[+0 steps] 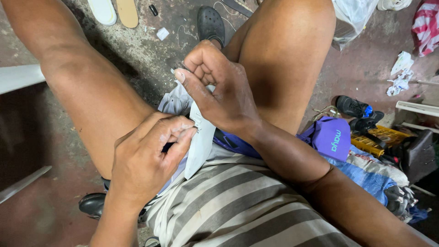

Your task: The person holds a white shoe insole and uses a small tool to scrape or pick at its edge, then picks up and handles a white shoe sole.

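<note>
A white shoe (pixel 200 142) rests between my bare knees, its sole edge turned up toward me. My right hand (pixel 218 87) is closed over the top of the shoe, thumb pressed along its edge. My left hand (pixel 148 155) pinches at the shoe's sole edge from the lower left, with a small dark tool partly hidden under the fingers. Fingertips of both hands nearly meet at the shoe's rim. Most of the shoe is covered by my hands.
I sit in striped shorts (pixel 238 201) over a rough concrete floor. A dark clog (pixel 210 23) and two loose soles (pixel 114 11) lie ahead. At right are a purple cloth (pixel 331 137), black shoes (pixel 354 107), a yellow box (pixel 375 139) and scraps.
</note>
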